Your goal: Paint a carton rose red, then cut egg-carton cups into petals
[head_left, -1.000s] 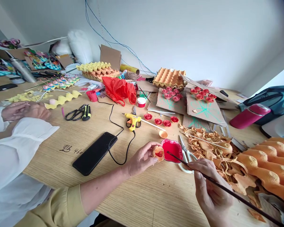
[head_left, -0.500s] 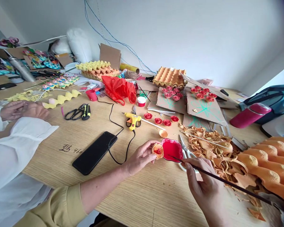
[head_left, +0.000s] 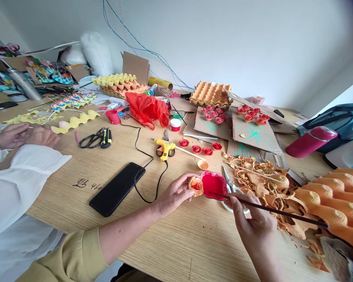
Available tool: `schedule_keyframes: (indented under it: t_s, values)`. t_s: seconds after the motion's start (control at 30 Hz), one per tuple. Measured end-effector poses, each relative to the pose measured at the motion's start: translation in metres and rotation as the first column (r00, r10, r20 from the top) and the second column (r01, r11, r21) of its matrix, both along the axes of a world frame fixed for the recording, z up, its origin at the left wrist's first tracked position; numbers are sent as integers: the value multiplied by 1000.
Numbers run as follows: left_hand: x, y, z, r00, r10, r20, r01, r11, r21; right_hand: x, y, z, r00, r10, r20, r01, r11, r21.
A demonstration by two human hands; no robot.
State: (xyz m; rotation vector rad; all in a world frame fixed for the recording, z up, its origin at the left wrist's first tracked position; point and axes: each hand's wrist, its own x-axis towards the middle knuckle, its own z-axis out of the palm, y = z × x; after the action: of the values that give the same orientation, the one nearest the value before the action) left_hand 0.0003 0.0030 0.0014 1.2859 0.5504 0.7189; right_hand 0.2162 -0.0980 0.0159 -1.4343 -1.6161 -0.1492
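Note:
My left hand (head_left: 176, 194) pinches an orange paper-pulp flower (head_left: 195, 186) whose centre is painted red. Touching or just right of it lies a shallow dish of red paint (head_left: 214, 184). In my right hand (head_left: 254, 221) is a long dark paintbrush (head_left: 276, 211), its tip down in the red paint. White-handled scissors (head_left: 231, 184) rest partly behind the dish and my right fingers. Beyond the dish sits a small orange cup piece (head_left: 202, 165), and farther back several red flowers (head_left: 207, 151) lie on the table.
A yellow glue gun (head_left: 164, 149) with a black cord lies near a phone (head_left: 117, 190). Orange scraps (head_left: 264, 184) and an egg tray (head_left: 332, 199) fill the right side. Cardboard (head_left: 253, 129) carries more red flowers. At left, another person's hands (head_left: 26, 135) work beside a yellow tray strip (head_left: 76, 122).
The brush has swung to a flatter angle, its rear end higher, with the tip still in the paint. My left hand and the flower stay nearly where they were.

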Motion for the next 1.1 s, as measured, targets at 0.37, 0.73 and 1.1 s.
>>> schedule_keyframes:
  t_s: [0.37,0.73,1.1]
  values:
    - [1,-2,6,1000,28,-9,-28,1000,-10,-1,0,6,986,164,27,-160,983,-92]
    - [2,-3,6,999,46,15,-46,999,-18,0,-6,14,987,120,-103,-122,993,-10]
    - [1,-1,-1,994,-10,107,18,998,-66,1,-10,17,917,350,-190,-362,931,-34]
